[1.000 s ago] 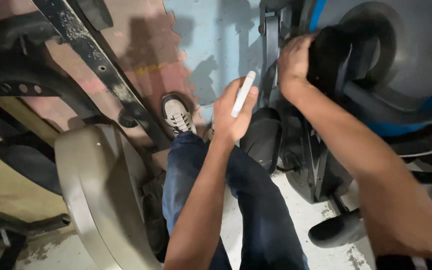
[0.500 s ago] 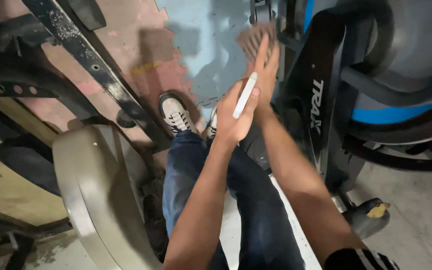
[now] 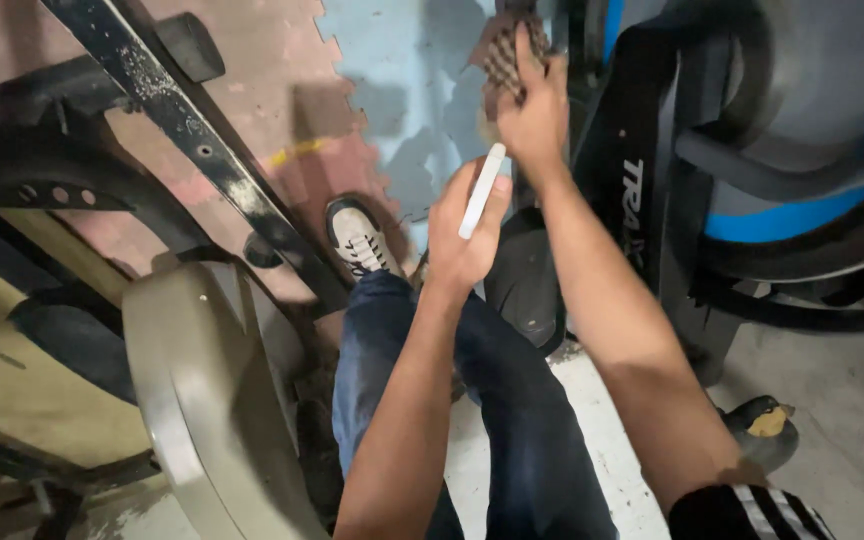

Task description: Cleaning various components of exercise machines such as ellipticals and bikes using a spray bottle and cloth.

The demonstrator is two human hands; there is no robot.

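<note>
- The left hand (image 3: 464, 232) is clenched around a slim white stick-shaped object (image 3: 482, 190), gripping its lower end; the stick points up and slightly right, its upper end just beside the right wrist.
- The right hand (image 3: 532, 115) reaches further forward, its fingers closed on a brown checked cloth (image 3: 508, 55) that is bunched against the upright frame of a black exercise machine (image 3: 642, 190).
- The cloth sits at the top of the view, above the left hand and the white stick.
- That machine stands to the right, with a grey and blue housing (image 3: 802, 120) behind its black upright.
- Below the arms lie the person's legs in dark blue jeans (image 3: 492, 400), with 1 light-coloured sneaker (image 3: 360, 240) on the floor left of the left hand.
- A beige curved cover (image 3: 192, 400) and a black metal bar (image 3: 182, 120) belong to other equipment on the left.
- The floor shows reddish and pale blue interlocking mats (image 3: 392, 90).
</note>
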